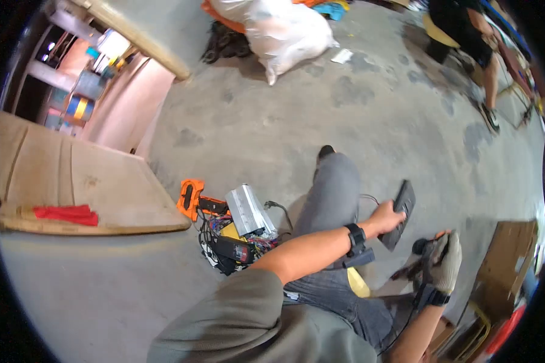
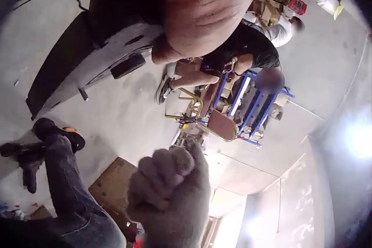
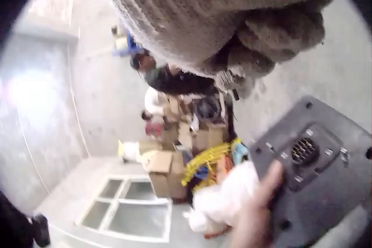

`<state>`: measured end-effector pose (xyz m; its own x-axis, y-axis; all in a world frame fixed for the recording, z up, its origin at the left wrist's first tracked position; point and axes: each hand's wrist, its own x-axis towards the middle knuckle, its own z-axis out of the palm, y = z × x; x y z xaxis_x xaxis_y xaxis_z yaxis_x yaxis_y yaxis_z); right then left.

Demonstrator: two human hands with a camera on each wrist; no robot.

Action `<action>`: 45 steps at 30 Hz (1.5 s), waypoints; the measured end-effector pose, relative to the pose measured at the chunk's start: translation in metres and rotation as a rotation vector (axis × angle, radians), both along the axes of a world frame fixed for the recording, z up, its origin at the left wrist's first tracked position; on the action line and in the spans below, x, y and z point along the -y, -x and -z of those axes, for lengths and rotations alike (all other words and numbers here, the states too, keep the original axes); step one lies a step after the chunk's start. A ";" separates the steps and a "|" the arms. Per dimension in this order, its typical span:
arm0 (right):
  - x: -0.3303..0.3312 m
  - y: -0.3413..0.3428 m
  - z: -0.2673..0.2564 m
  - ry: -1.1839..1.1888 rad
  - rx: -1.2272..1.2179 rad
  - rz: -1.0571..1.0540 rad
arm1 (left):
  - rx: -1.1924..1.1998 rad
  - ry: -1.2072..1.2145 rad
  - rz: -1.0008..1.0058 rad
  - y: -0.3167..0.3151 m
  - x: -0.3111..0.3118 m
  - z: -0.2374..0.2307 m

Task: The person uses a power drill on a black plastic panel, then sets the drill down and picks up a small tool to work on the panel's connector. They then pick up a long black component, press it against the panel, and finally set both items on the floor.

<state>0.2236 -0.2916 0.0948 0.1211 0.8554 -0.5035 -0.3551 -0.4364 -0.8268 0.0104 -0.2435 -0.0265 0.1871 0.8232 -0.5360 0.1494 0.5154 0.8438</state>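
My bare left hand (image 1: 384,219) grips a flat black panel (image 1: 398,215) by its edge, holding it above the floor beyond my knee. In the right wrist view the panel's face (image 3: 279,201) shows a round multi-pin connector (image 3: 304,151) and corner holes; my left thumb lies on it. Its other side, in the left wrist view, carries a rectangular raised part (image 2: 128,66). My right hand (image 1: 447,266), in a knitted glove, is to the right of the panel, apart from it. Its fingers are curled, with a small dark-tipped piece (image 3: 235,93) poking out at the fingertips; the palm is hidden.
Left of my leg lie a silver finned metal box (image 1: 248,209), an orange-and-black tool part (image 1: 191,198) and tangled wires. A cordless drill (image 2: 30,169) rests on the floor near my shoe. A cardboard box (image 1: 505,257) stands at right. Another person (image 1: 466,36) sits farther off.
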 end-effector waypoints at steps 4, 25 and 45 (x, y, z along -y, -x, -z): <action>0.017 -0.014 0.012 0.093 0.014 0.096 | 0.389 0.236 -0.127 0.015 -0.006 -0.023; 0.061 0.013 0.022 0.118 0.372 -0.175 | 0.567 0.353 -0.040 0.025 -0.011 -0.046; 0.059 0.006 0.008 -0.008 0.689 -0.079 | 0.366 0.269 0.082 0.019 -0.005 -0.053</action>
<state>0.2176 -0.3510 0.0870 0.3480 0.8784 -0.3277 0.2853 -0.4321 -0.8555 -0.0086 -0.2389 0.0265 0.4626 0.6388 -0.6148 -0.0839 0.7219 0.6869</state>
